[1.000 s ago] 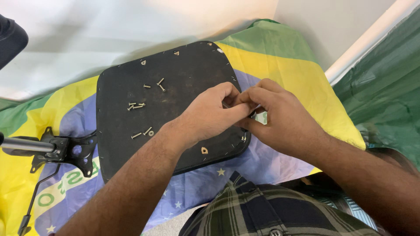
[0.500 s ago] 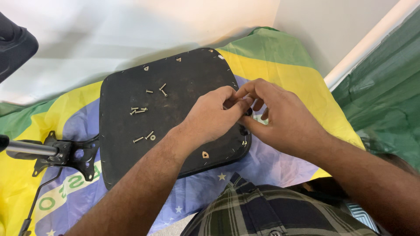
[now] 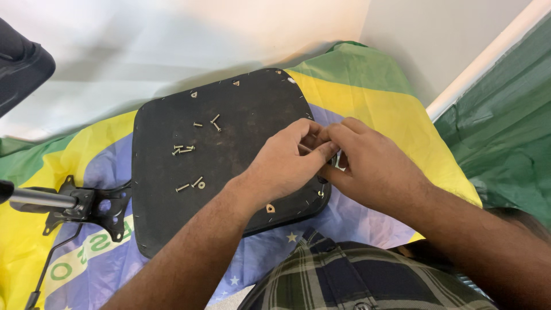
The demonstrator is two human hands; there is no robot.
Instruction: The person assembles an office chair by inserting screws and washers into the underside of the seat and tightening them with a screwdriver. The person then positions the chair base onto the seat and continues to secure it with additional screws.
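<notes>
Far left, upper corner: edge of a dark padded part (image 3: 20, 72), cut off by the frame. Below it, lying on the cloth: a black metal bracket (image 3: 86, 208) with a grey tube (image 3: 34, 198) running off the left edge and a thin black lever (image 3: 49, 265) trailing down.

Underneath everything: a green, yellow and blue cloth (image 3: 396, 117), spread over a pale floor.

Centre: a black board (image 3: 229, 123) with rounded corners, flat on the cloth, staples along its rim. Scattered over its left half, well apart from the hands: loose screws in three small clusters, one pair near the top (image 3: 214, 121), a bunch in the middle (image 3: 182, 150), and two more with a washer (image 3: 201, 185) lower down.

Over the right edge of the board: left hand (image 3: 287, 166), forearm crossing the board's lower right corner and hiding that part. Fingers curled together, tips pinched on a small metal piece (image 3: 334, 159), mostly covered.

Just beside, touching: right hand (image 3: 373, 169), fingers likewise closed on the same small piece from the other side. Exact shape of the piece not visible between the fingertips.

Bottom: plaid shirt (image 3: 356, 281). Far right: dark green fabric (image 3: 505, 149) past a white strip.
</notes>
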